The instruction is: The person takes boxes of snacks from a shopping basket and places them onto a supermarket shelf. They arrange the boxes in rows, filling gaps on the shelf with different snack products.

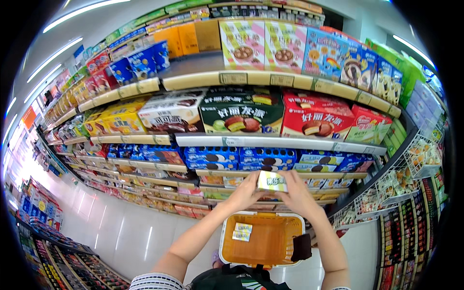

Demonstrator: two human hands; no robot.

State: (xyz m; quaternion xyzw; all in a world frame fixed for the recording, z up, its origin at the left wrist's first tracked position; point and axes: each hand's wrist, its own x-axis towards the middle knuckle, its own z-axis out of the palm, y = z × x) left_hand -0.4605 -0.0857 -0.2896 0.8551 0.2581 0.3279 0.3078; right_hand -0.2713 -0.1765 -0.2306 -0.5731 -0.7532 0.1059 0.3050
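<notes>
We find both hands raised in front of a stocked shop shelf, with one small box (272,181) between them. The left hand (246,192) is partly closed on the box's left side; the right hand (297,194) is curled the same way on its right side. We cannot make out every fingertip, as some are behind the box. The printed face is turned up toward the wearer, and we judge that the two-sided grip serves to keep it steady and readable. On the near side, below the hands, we note a basket (266,244), orange inside with a pale rim; its place close to the body probably leaves both arms free in front. Two small pale packs (242,232) lie close together toward its far left, and a dark object (302,247), which we cannot identify, hangs over its right side. On the far side, blue boxes (212,157) stand in a row beneath a larger dark green box (241,113) and a red box (316,116), fronts outward, presumably for easy recognition. To the right, we record wire baskets (386,191) holding small packets, apparently tiered to show their contents.
</notes>
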